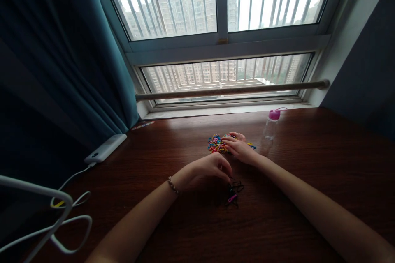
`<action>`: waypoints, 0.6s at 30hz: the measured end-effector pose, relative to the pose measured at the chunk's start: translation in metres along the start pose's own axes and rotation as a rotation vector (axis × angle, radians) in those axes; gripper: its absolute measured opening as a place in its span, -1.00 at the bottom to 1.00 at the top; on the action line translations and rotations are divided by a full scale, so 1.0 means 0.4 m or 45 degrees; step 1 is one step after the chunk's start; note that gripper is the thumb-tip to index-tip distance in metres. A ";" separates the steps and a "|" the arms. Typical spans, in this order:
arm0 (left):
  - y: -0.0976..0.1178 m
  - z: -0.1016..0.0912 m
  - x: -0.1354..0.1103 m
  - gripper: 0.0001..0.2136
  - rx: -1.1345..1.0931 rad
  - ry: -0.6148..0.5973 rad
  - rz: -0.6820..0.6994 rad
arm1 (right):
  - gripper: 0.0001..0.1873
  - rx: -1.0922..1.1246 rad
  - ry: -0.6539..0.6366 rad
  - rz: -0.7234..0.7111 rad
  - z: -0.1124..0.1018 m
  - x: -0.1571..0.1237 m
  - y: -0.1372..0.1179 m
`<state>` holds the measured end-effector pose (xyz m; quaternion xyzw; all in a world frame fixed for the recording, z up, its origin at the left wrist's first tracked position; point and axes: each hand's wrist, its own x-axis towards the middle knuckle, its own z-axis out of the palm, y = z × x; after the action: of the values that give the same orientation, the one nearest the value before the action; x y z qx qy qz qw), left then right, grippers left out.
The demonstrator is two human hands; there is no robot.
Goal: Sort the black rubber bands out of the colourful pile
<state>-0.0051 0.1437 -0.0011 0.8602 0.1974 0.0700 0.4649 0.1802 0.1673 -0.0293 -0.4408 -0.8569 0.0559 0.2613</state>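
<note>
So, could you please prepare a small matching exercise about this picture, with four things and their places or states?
1. left hand
2. right hand
3. bottle
4. white device

A. standing, pink cap on top
B. at the dark strands
C. beside the blue curtain
D. at the colourful pile

Pairs: 1-B, 2-D, 3-A, 4-C

Brown wood table (308,144), window (221,4) with bars outside behind it. Right hand (239,148) on pile of small multicolored bands (214,144), fingers reaching over it, grip unclear. Left hand (217,166), bracelet (173,185) on wrist, fingers curled down at a cluster of dark bands (237,185), one pink piece (232,198) in it; can't tell if anything's pinched. Clear bottle (270,128), pink cap, upright right of pile. Blue curtain (64,49) left, white device (106,148) beside it, white cable (75,178) plugged in.
</note>
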 end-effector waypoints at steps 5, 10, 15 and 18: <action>0.024 0.032 0.007 -0.78 -0.038 -0.145 0.004 | -0.72 0.445 0.269 0.103 -0.007 -0.006 0.003; -0.004 -0.011 0.005 -0.69 0.185 0.267 -0.027 | -0.66 0.998 0.278 0.494 -0.040 -0.014 0.001; -0.099 -0.081 -0.010 -0.73 0.659 1.031 -0.057 | -0.66 1.277 -0.262 0.477 -0.083 -0.014 -0.042; -0.158 -0.091 -0.014 -0.66 0.910 0.932 -0.197 | -0.70 1.199 -0.561 0.341 -0.095 -0.027 -0.094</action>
<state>-0.0388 0.2003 -0.0326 0.8675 0.4216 0.2600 0.0464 0.1769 0.1312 0.0113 -0.3591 -0.7100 0.5583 0.2352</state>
